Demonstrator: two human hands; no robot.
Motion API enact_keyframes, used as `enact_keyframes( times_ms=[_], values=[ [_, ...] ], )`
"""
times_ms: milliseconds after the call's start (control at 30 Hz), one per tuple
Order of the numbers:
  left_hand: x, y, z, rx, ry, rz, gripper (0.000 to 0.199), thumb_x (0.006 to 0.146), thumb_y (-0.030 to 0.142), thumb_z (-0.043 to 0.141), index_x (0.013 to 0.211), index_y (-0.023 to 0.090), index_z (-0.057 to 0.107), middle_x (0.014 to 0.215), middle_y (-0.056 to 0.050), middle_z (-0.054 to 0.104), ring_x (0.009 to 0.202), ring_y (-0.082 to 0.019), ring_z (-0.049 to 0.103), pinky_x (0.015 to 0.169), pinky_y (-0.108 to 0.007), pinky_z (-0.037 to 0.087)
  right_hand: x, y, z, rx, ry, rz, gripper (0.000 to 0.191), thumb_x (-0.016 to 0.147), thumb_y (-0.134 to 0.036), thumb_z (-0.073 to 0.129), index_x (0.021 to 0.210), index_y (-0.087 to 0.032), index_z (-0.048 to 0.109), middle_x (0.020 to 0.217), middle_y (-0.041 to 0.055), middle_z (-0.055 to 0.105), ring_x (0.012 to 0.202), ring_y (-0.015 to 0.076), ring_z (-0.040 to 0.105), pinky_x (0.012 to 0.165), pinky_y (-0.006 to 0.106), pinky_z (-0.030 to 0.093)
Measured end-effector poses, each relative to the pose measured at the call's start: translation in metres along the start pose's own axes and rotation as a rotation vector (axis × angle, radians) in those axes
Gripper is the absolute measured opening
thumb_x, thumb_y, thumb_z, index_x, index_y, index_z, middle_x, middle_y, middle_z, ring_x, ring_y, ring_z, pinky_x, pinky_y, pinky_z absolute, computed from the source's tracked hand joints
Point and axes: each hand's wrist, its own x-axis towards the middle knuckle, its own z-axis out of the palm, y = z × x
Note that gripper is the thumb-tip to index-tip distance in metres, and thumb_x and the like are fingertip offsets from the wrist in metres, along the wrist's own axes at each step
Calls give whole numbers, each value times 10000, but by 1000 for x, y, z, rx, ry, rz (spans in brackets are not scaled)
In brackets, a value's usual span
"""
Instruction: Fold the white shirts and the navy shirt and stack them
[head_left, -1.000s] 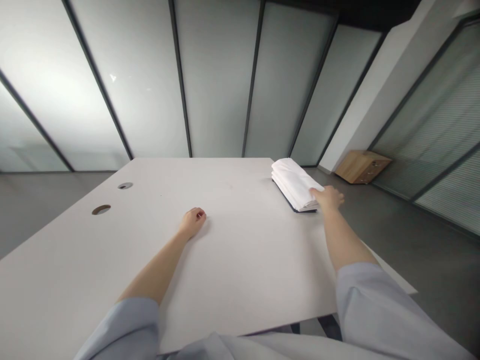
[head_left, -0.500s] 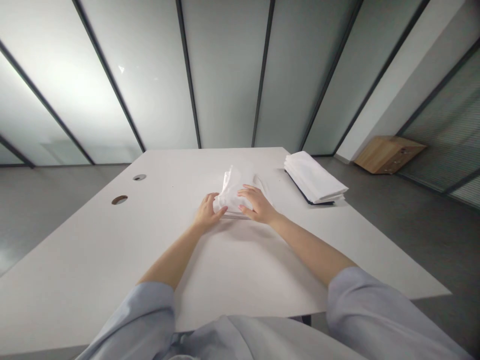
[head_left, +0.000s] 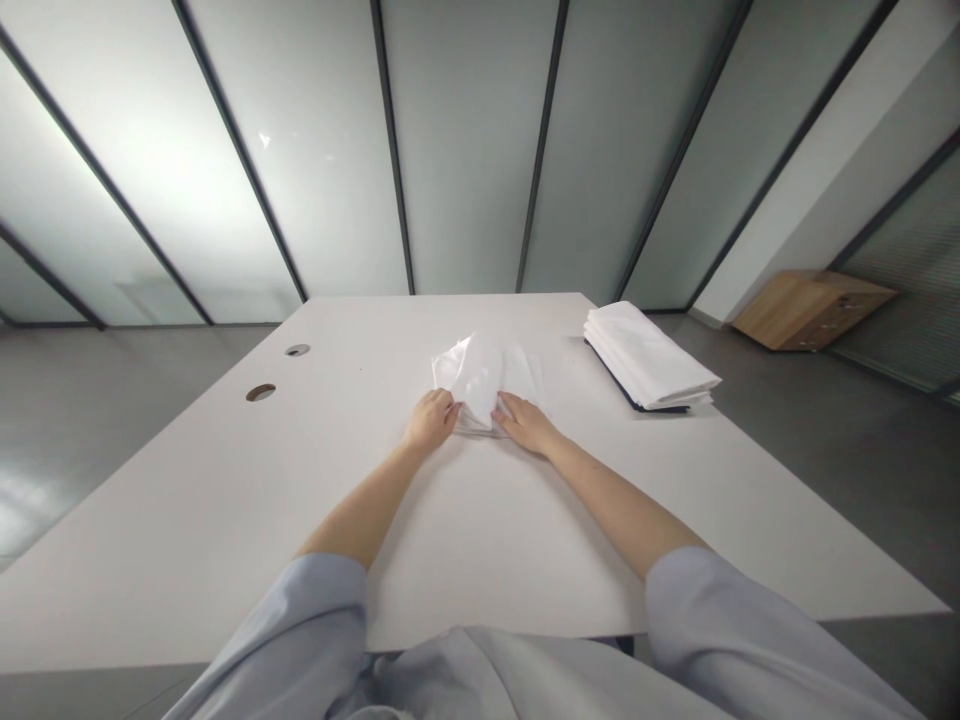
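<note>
A clear, shiny plastic bag (head_left: pixel 476 375) lies on the white table in front of me, with something white and flat in or under it. My left hand (head_left: pixel 433 418) is closed on its near left corner, fingers curled together. At the near right part, my right hand (head_left: pixel 525 420) pinches the plastic between thumb and fingers. The two hands are a short way apart, and both rest low over the tabletop.
To the right, a stack of folded white cloths (head_left: pixel 649 355) sits on a dark flat item (head_left: pixel 615 385). Two round holes are at the left of the white table (head_left: pixel 225 500). A wooden cabinet (head_left: pixel 814 308) stands on the floor beyond.
My fingers have closed on the near edge of the plastic, where they were spread before. The plastic lies flatter and wider to the left. The view has shifted slightly.
</note>
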Motion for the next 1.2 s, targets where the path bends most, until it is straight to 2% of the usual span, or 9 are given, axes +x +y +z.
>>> enact_keyframes(
  times_ms=[233, 367, 467, 600, 667, 867, 967, 1100, 1200],
  values=[
    [2, -68, -39, -158, 660, -898, 121, 902, 274, 407, 878, 202, 502, 849, -58, 577, 881, -223, 581, 820, -383, 464, -3, -9, -10, -199, -105, 70, 578, 945, -507, 436, 1407, -161, 457, 1509, 154, 385, 1413, 269, 312, 1143, 429, 232],
    [-5, -87, -56, -87, 790, -980, 348, 827, 151, 405, 1169, 139, 471, 1201, -157, 541, 1188, -271, 500, 1011, -438, 384, -2, -8, -15, -281, -121, 162, 565, 936, -509, 449, 1383, -164, 480, 1530, 154, 343, 1417, 317, 280, 1128, 464, 226],
    [-5, -72, -48, 40, 612, -739, 403, 800, 163, 450, 1197, 135, 508, 1209, -151, 567, 1206, -269, 498, 1055, -427, 356, -2, -7, -18, -348, -89, 296, 629, 932, -555, 428, 1407, -142, 448, 1526, 194, 322, 1405, 373, 274, 1107, 501, 226],
    [-4, -35, -22, 126, 13, -418, 298, 835, 297, 504, 1083, 197, 634, 1126, -111, 646, 1111, -273, 566, 988, -412, 413, -7, -17, -27, -440, -89, 312, 618, 930, -574, 405, 1298, -102, 556, 1344, 250, 514, 1264, 382, 462, 995, 487, 355],
    [-5, -22, -16, 216, -160, -353, 321, 854, 412, 510, 1062, 221, 664, 1158, -105, 651, 1128, -293, 561, 1008, -436, 388, -13, -29, -34, -470, -114, 251, 600, 928, -590, 391, 1170, -103, 645, 1173, 242, 627, 1148, 365, 556, 914, 449, 412],
    [-6, -14, -27, 442, -236, -498, 612, 860, 650, 397, 1175, 181, 634, 1248, -151, 627, 1230, -336, 510, 1134, -512, 194, -32, -78, -38, -323, -246, -31, 506, 877, -621, 485, 1039, -201, 717, 875, 101, 732, 868, 258, 676, 744, 317, 460],
    [-7, -14, -29, 466, -309, -525, 763, 803, 727, 423, 1274, 144, 567, 1341, -190, 559, 1295, -364, 447, 1118, -534, 224, -27, -80, -33, -166, -134, -105, 366, 912, -486, 500, 1082, -235, 705, 942, 52, 736, 907, 216, 665, 797, 291, 457],
    [-10, -15, -21, 435, -354, -468, 924, 732, 766, 508, 1397, 128, 446, 1494, -245, 373, 1387, -412, 315, 1103, -587, 219, -5, -39, -36, -256, 200, 91, 406, 889, -352, 520, 1244, -184, 622, 1271, 122, 621, 1157, 274, 546, 964, 368, 398],
    [-11, -19, -14, 357, -352, -393, 920, 725, 758, 539, 1404, 145, 443, 1503, -244, 359, 1402, -409, 298, 1115, -573, 211, 4, -1, -40, -324, 165, 388, 474, 861, -398, 529, 1273, -176, 603, 1267, 149, 603, 1150, 318, 529, 933, 420, 409]
  ],
)
